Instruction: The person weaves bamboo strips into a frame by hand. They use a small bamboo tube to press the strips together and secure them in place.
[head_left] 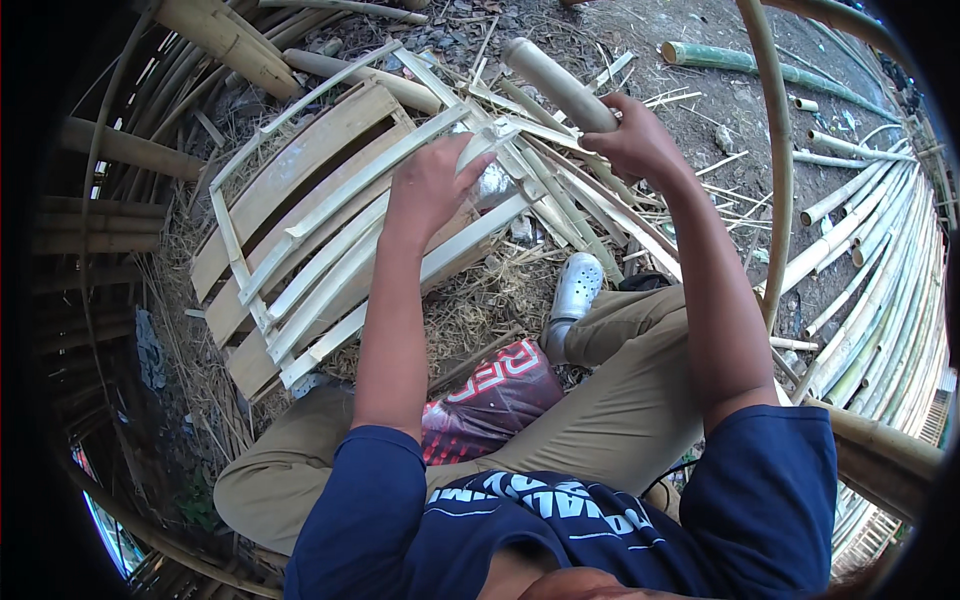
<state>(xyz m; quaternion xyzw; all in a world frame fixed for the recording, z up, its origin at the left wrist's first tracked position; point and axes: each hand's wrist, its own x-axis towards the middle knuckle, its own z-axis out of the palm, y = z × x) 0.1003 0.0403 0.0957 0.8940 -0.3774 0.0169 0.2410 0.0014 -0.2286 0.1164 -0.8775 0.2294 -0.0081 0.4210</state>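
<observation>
My right hand [640, 145] is wrapped round one end of a thick, pale round wooden stick [562, 84]. The stick's other end points up and to the left, above the ground. My left hand [428, 188] lies over the upper right part of a frame of split bamboo slats [345, 199], its fingers curled round a pale slat end and its thumb stretched to the right. The slats cross at a joint just right of that hand. Beneath the frame lie flat wooden boards [290, 165], with dark gaps between them.
Bamboo strips [600, 205] and shavings litter the ground right of the frame. An upright bamboo pole [776, 160] stands beside my right arm. Bamboo poles [865, 300] are stacked at the far right. A red and black printed sack [500, 400] lies between my legs, near my grey clog [577, 287].
</observation>
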